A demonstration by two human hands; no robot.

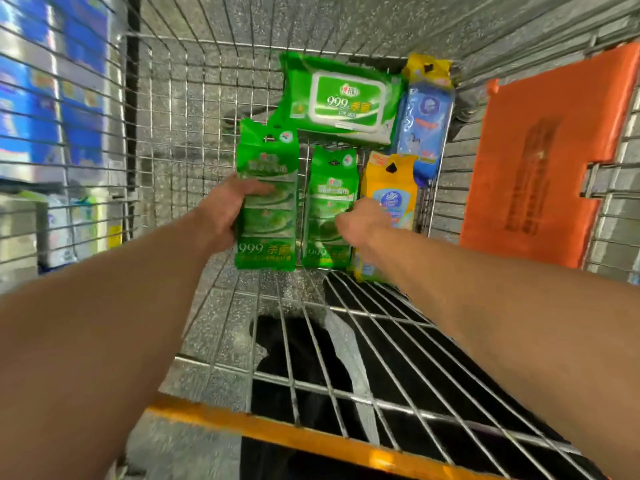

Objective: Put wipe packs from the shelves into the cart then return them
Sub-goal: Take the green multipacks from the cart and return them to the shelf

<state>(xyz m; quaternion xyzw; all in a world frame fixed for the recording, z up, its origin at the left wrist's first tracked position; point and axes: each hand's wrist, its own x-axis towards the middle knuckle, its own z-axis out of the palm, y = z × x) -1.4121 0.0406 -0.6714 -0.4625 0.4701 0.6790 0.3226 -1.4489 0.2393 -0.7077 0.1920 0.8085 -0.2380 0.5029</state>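
Head view, looking down into a wire cart [166, 140]. Both bare forearms reach forward. The left hand [230, 209] grips a tall green wipe pack [266, 202], thumb across its front, fingers wrapped behind. The right hand [363, 223] curls onto a second green pack [329, 202] beside it; its fingers are hidden. A large green pack [343, 98], a blue pack [424, 126] and a yellow pack [389, 188] lie in the cart.

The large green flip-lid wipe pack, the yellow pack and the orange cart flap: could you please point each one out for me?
large green flip-lid wipe pack [346, 100]: head view, on its white lid.
yellow pack [393, 192]: head view, on its printed front.
orange cart flap [547, 157]: head view, on its flat face.
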